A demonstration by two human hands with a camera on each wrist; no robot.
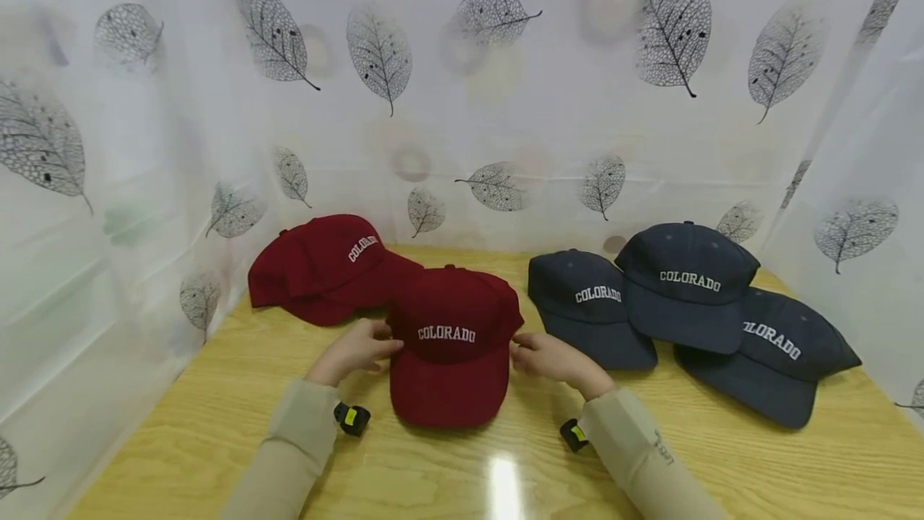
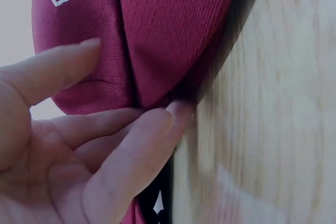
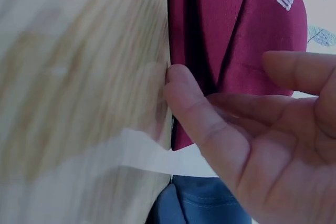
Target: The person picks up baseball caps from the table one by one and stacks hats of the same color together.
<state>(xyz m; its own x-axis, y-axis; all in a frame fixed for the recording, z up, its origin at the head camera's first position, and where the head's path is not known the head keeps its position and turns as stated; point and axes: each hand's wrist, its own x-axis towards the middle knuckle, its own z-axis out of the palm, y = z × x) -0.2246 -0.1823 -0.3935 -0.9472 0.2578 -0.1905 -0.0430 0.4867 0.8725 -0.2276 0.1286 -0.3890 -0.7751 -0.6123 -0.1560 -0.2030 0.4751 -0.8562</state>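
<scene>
A dark red baseball cap [image 1: 449,307] lettered COLORADO sits on the table, brim toward me. At its left side is my left hand [image 1: 355,350], its fingertips against the cap where the brim meets the crown. On the opposite side my right hand [image 1: 557,361] has its fingers beside the cap, close to the tabletop. In the left wrist view the left thumb stands apart from the fingers, over the red crown [image 2: 86,51]. The right wrist view shows the right hand [image 3: 262,135] with loosely extended fingers, the thumb near the crown. Neither hand visibly pinches the cap.
More red headwear [image 1: 325,263], overlapping so I cannot tell how many pieces, lies behind to the left. To the right are three navy COLORADO caps: one [image 1: 577,287] at the left, one [image 1: 686,279] on top, one [image 1: 787,351] at the right. A leaf-patterned curtain [image 1: 447,135] encloses the wooden table [image 1: 216,408].
</scene>
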